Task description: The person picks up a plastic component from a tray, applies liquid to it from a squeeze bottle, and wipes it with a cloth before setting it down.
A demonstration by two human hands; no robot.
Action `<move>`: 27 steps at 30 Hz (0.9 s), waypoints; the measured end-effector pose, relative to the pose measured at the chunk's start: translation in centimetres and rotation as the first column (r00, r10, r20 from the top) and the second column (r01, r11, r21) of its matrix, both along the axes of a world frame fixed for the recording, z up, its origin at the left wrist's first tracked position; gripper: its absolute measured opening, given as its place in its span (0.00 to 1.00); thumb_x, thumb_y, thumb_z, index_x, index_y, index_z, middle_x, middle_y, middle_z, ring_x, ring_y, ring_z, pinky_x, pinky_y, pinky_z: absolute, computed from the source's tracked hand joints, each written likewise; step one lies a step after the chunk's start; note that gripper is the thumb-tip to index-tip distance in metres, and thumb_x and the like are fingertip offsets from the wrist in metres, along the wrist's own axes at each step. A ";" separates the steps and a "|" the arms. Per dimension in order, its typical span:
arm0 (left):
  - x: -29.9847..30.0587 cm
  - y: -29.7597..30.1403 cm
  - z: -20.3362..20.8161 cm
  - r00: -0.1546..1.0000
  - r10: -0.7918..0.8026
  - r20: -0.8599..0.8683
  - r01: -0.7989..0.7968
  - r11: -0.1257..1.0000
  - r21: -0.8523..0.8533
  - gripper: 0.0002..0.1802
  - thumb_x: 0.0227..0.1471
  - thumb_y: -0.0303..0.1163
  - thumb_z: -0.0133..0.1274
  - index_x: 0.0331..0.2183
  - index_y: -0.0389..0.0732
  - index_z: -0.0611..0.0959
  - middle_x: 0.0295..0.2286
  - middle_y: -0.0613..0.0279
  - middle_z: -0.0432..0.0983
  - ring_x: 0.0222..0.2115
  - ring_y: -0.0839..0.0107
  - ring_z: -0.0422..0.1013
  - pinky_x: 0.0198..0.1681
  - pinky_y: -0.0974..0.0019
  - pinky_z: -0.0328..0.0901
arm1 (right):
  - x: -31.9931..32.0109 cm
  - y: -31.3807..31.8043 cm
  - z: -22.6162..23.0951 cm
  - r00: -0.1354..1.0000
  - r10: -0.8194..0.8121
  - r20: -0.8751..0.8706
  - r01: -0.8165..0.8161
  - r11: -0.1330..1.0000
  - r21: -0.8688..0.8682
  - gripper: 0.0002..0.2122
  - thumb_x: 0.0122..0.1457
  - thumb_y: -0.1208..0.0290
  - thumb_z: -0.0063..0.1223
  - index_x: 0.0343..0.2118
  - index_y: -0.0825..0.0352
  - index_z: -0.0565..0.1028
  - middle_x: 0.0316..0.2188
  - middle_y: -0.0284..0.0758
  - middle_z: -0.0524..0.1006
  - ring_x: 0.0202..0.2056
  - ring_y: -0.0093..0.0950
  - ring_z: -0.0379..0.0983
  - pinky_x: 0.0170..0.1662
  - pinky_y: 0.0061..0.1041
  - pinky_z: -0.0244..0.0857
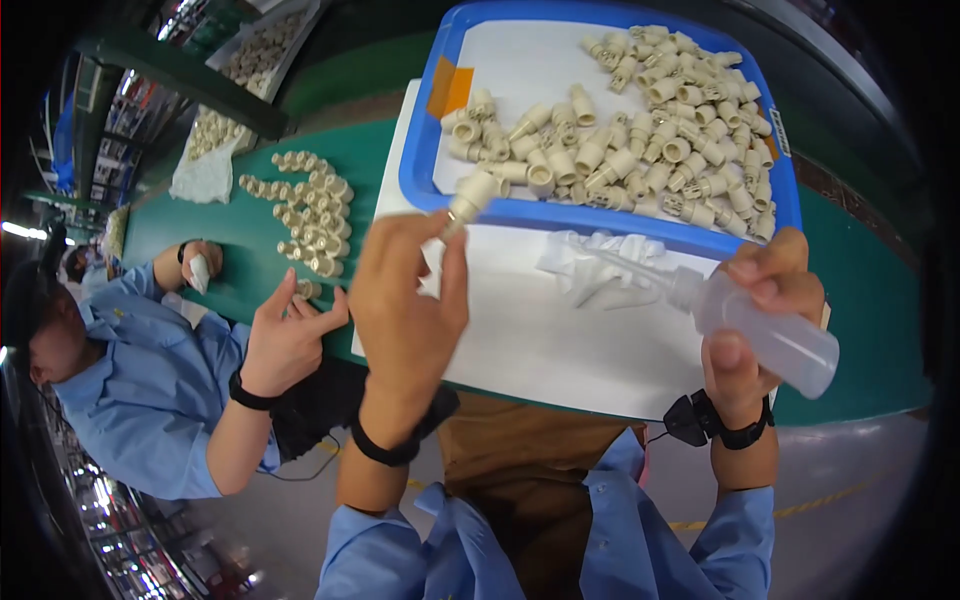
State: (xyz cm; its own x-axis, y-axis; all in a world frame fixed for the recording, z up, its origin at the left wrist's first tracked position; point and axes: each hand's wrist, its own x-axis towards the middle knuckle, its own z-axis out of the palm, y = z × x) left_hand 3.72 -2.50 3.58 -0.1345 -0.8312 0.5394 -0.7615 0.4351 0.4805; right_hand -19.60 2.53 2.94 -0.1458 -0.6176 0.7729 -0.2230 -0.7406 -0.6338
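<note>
Between thumb and fingers, my left hand (408,290) pinches a cream cylindrical fitting (472,200), held tilted over the near edge of a blue tray (420,150). My right hand (765,300) grips a translucent squeeze bottle (770,330), its thin nozzle pointing left over a crumpled white tissue (605,268). The tissue lies on a white sheet (560,350). Many similar cream fittings (680,140) are heaped in the tray, mostly along its right and near sides.
At left, a co-worker in a blue shirt (150,390) reaches toward grouped cream fittings (310,215) standing on the green table (370,150). That person's hand (285,335) is close to my left wrist. Behind a green beam (180,75) is another long tray of parts (265,50).
</note>
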 end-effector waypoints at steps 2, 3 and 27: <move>0.1 1.7 -1.5 0.998 -0.013 -0.069 0.012 1.000 -0.016 0.12 0.35 0.19 0.56 0.29 0.37 0.77 0.22 0.60 0.68 0.19 0.70 0.66 0.19 0.73 0.60 | 0.8 0.6 -0.1 0.986 0.149 0.073 -0.153 0.987 0.044 0.16 0.38 0.73 0.61 0.29 0.63 0.66 0.30 0.36 0.67 0.24 0.20 0.60 0.27 0.17 0.57; 0.0 2.3 -2.2 0.998 -0.015 -0.066 0.010 0.998 -0.070 0.13 0.35 0.18 0.57 0.29 0.36 0.77 0.22 0.60 0.68 0.19 0.70 0.66 0.18 0.73 0.60 | 1.0 0.7 -0.1 0.970 0.216 0.110 -0.224 0.973 0.064 0.16 0.37 0.73 0.62 0.29 0.62 0.66 0.31 0.36 0.66 0.23 0.19 0.59 0.25 0.16 0.57; -1.7 4.3 -4.0 0.974 -0.105 -0.202 0.073 0.984 -0.160 0.15 0.32 0.17 0.59 0.29 0.35 0.77 0.23 0.60 0.69 0.18 0.73 0.67 0.18 0.77 0.62 | 1.1 0.6 0.3 0.955 0.198 -0.220 -0.167 0.974 0.152 0.15 0.39 0.70 0.60 0.28 0.61 0.65 0.31 0.34 0.65 0.23 0.19 0.59 0.27 0.16 0.57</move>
